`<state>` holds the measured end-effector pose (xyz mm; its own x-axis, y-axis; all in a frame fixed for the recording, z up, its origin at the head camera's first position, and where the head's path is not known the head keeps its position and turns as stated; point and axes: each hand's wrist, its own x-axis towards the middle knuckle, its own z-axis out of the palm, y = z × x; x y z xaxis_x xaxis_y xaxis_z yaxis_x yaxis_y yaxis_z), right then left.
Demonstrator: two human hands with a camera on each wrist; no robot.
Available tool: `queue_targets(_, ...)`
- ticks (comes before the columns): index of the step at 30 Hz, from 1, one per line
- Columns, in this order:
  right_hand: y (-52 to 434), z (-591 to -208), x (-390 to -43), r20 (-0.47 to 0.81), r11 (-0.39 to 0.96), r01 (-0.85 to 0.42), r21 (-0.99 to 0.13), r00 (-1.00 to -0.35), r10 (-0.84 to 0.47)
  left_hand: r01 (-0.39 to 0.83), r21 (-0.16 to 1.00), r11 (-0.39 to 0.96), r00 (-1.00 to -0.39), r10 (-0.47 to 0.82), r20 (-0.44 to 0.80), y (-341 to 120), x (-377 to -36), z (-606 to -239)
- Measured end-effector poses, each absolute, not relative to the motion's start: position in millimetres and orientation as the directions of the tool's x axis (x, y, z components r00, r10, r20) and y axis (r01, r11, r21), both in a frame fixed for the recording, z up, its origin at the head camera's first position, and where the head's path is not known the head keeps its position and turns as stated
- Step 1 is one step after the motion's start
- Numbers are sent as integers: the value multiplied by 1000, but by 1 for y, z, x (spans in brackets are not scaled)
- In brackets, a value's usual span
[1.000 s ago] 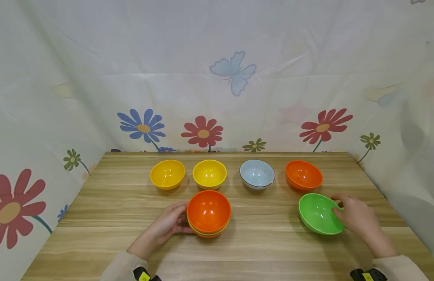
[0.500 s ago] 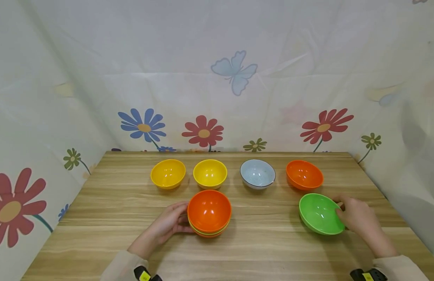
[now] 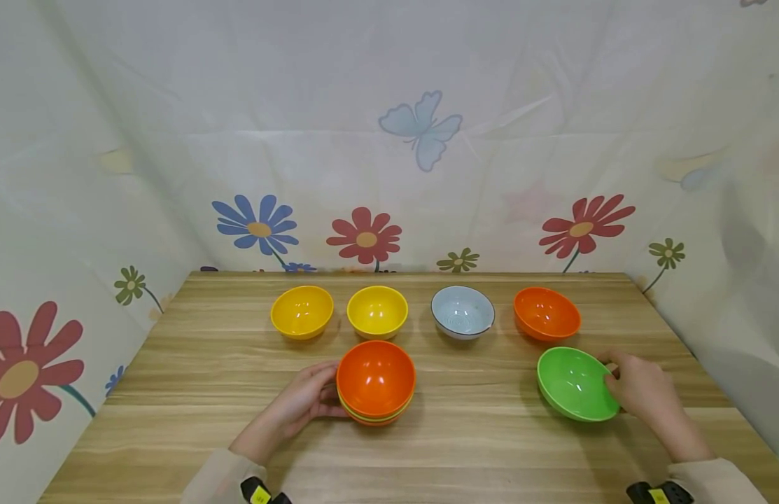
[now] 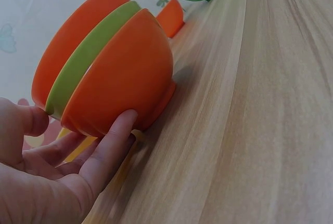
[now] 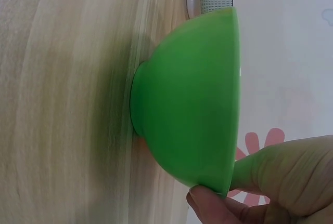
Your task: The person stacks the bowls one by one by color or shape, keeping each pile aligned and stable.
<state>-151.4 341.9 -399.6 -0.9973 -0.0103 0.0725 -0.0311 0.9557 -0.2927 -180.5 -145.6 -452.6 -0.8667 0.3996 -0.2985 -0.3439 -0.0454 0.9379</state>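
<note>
A stack of bowls (image 3: 375,381), orange over green over orange, stands at the table's front middle. My left hand (image 3: 304,399) holds its left side, fingers under the lowest bowl and thumb by the rims; the left wrist view shows the stack (image 4: 106,65) held by that hand (image 4: 57,154). A single green bowl (image 3: 576,383) sits at the front right. My right hand (image 3: 641,392) pinches its right rim, thumb inside and fingers outside; the right wrist view shows the green bowl (image 5: 192,104) and the pinching hand (image 5: 250,187).
A row of bowls stands behind: two yellow ones (image 3: 302,311) (image 3: 377,311), a pale blue one (image 3: 462,311) and an orange one (image 3: 546,313). Flowered cloth walls (image 3: 389,140) close in the wooden table (image 3: 477,441) on three sides.
My right hand has slid slightly along the green bowl's rim and settled its pinch. The left hand and the stack have not moved.
</note>
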Motion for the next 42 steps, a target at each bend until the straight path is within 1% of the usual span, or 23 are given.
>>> queue_targets(8, 340, -399, -151, 50, 949, -2, -314, -999, 15, -344, 938, -45, -865, 405, -298, -146, -181, -453)
queue_targets(21, 340, -399, -152, 49, 951, 19, -308, -998, 36, -340, 940, -43, -864, 410, -294, -147, -180, -453)
queue_targets(37, 328, -389, -158, 78, 962, 7, -273, -997, 29, -337, 940, -43, -860, 421, -289, -146, -180, -451)
queue_targets(42, 321, -386, -162, 87, 960, 3, -279, -996, 28, -339, 940, -46, -859, 423, -289, -146, -180, -451)
